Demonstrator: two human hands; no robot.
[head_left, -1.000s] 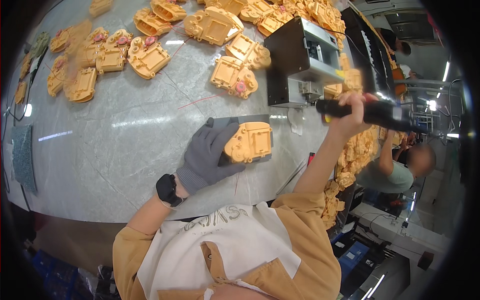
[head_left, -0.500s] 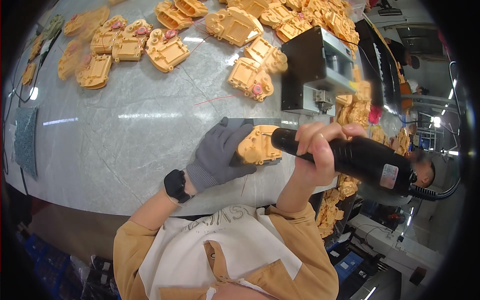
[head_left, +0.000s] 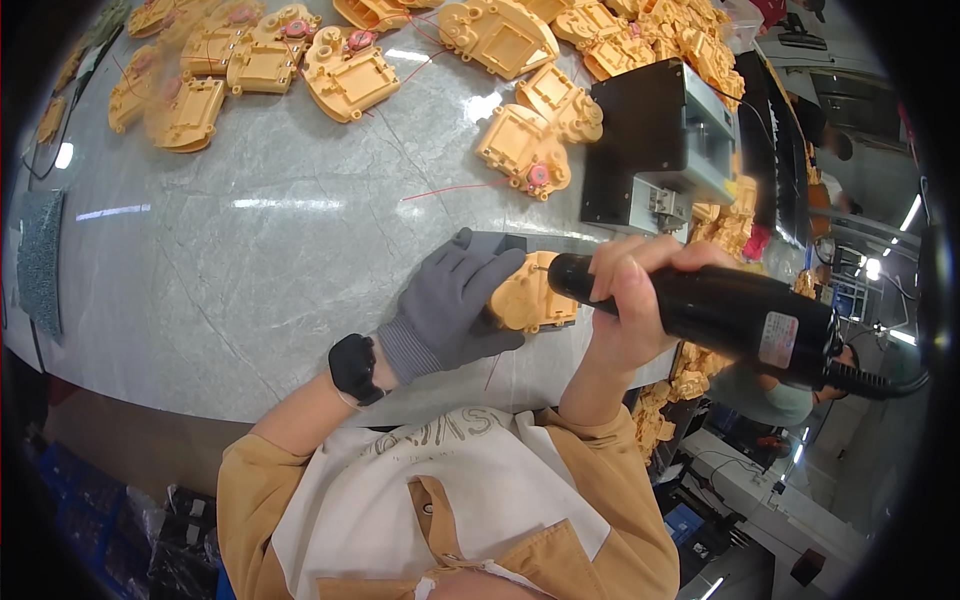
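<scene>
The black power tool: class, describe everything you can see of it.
The black power tool has a plastic-looking cylindrical body, a pale label and a ribbed cord sleeve at its rear. It slants across the picture in the bare right hand, its thin bit pointing left to a yellowish housing; whether they touch is unclear.

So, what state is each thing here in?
Held yellow housing: recessed side up
Black power driver: bit at housing; whether running, can't tell
Left hand: gloved, steadying housing
Right hand: bare, gripping driver
Black watch: strapped around wrist
Red wire: trailing across tabletop
</scene>
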